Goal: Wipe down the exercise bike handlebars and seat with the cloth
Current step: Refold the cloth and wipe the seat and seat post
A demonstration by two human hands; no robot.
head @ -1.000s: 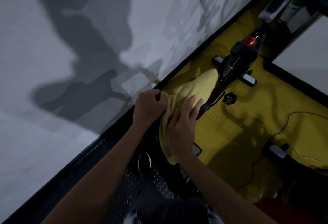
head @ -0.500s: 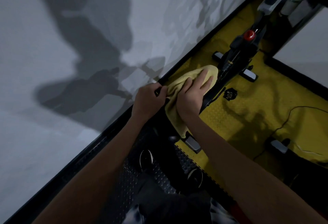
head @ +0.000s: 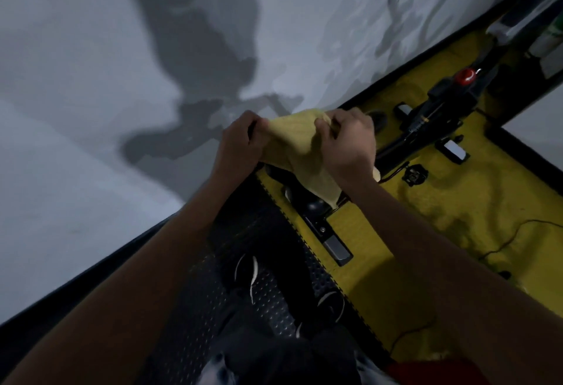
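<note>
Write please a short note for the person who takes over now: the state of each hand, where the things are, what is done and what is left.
Left hand: grips one upper edge of the yellow terry cloth.
Right hand: grips the other upper edge; the cloth hangs bunched between both hands.
Black exercise bike: stands on the yellow floor mat, red round knob on its frame. The part under the cloth is hidden.
Done: cannot tell which surfaces are wiped.
Left: presumably spread the cloth again and wipe the handlebars and seat.
</note>
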